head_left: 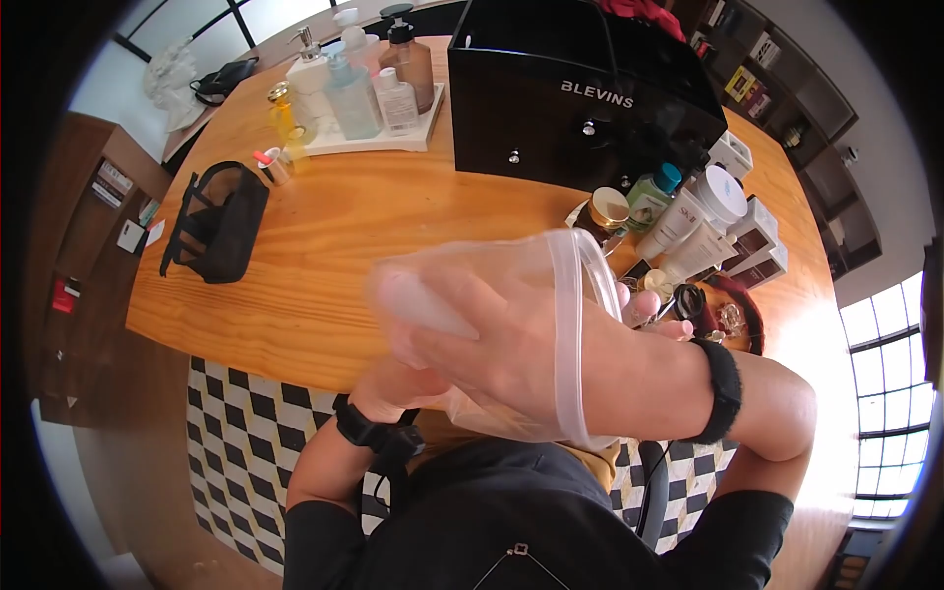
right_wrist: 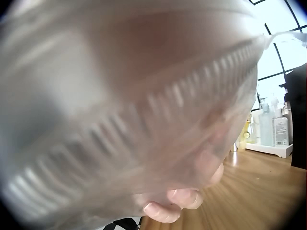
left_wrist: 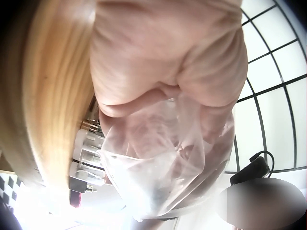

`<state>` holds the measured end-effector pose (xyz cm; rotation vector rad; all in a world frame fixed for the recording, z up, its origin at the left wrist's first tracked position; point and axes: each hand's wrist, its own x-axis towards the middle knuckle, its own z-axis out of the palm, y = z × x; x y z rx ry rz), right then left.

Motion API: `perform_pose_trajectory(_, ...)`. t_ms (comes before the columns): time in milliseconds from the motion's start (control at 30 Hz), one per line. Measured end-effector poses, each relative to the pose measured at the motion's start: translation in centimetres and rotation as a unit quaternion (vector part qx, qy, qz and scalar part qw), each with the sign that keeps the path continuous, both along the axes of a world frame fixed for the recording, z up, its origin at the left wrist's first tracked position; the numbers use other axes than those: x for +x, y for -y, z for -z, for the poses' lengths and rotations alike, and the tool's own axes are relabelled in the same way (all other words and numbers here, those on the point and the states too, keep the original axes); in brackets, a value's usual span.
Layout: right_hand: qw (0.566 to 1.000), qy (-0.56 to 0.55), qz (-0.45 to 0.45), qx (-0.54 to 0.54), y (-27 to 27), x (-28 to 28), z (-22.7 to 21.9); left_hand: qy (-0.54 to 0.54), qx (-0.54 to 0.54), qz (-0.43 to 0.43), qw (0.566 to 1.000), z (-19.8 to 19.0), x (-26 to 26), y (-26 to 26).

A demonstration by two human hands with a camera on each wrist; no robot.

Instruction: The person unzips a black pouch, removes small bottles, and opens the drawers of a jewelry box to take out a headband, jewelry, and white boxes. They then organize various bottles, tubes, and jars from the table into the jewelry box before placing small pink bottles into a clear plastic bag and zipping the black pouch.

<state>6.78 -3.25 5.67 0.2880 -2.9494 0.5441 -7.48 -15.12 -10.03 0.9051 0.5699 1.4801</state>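
Note:
A clear plastic zip bag [head_left: 531,393] hangs over the front of the table, its mouth with a ribbed, whitish rim facing right. My right hand [head_left: 472,315] is inside it up to the wrist, seen through the plastic. A pale, smooth patch shows between its thumb and fingers; I cannot tell whether it is a held thing. My left hand [head_left: 403,379] grips the bag from outside and below. In the left wrist view the bag [left_wrist: 153,177] bunches out from that hand's palm [left_wrist: 163,48]. Left fingertips [right_wrist: 163,212] curl against the bag's outside in the right wrist view.
A black BLEVINS case [head_left: 580,108] stands at the back. Bottles on a white tray [head_left: 379,143] are left of it. A black mesh pouch [head_left: 221,221] and a lipstick [head_left: 273,167] lie at the left. Tubes, jars and boxes [head_left: 757,246] crowd the right.

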Motion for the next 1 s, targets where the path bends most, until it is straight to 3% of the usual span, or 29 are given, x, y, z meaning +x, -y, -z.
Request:
perform_pose_trajectory(133, 0.999, 0.015, 0.008, -0.028, -0.2, 0.4, 0.7, 0.054, -0.015, -0.021, 0.998, 0.3, 0.2, -0.5)
perform_pose_trajectory(167, 0.999, 0.024, 0.016, -0.043, -0.4, 0.6, 0.8, 0.127, -0.046, -0.032, 0.99, 0.3, 0.5, -0.6)
perform_pose_trajectory(267, 0.996, 0.042, 0.037, -0.075, -0.8, 1.3, 0.7, 0.104, -0.008, -0.09, 0.99, -0.4, 0.7, -1.0)
perform_pose_trajectory(367, 0.994, 0.045, 0.056, -0.087, -1.2, 2.0, 0.6, 0.142, 0.008, -0.014, 0.99, -0.7, 0.5, -1.2)
perform_pose_trajectory(567, 0.996, 0.002, 0.081, -0.028, -1.7, 3.2, -1.7, 0.047, -0.03, -0.049, 0.997, -1.4, 0.0, -1.2)
perform_pose_trajectory(667, 0.993, -0.036, 0.102, 0.044, -2.9, 4.2, -2.9, 0.207, -0.09, -0.139, 0.964, -0.1, 0.2, -1.5)
perform_pose_trajectory(767, 0.979, -0.164, 0.114, 0.027, -4.5, 5.6, -4.4, 0.334, -0.078, -0.102, 0.934, 1.6, -1.5, -1.4)
perform_pose_trajectory(867, 0.961, -0.13, 0.237, -0.055, -5.0, 6.8, -5.6, 0.364, 0.013, -0.076, 0.928, 1.3, -1.3, -1.7)
perform_pose_trajectory(900, 0.956, -0.115, 0.263, -0.064, -5.2, 7.1, -5.9, 0.371, -0.004, -0.1, 0.923, 1.2, -1.2, -1.7)
perform_pose_trajectory(1000, 0.961, -0.123, 0.246, -0.026, -7.2, 6.7, -4.0, 0.394, -0.065, -0.157, 0.903, 0.5, -1.2, -1.6)
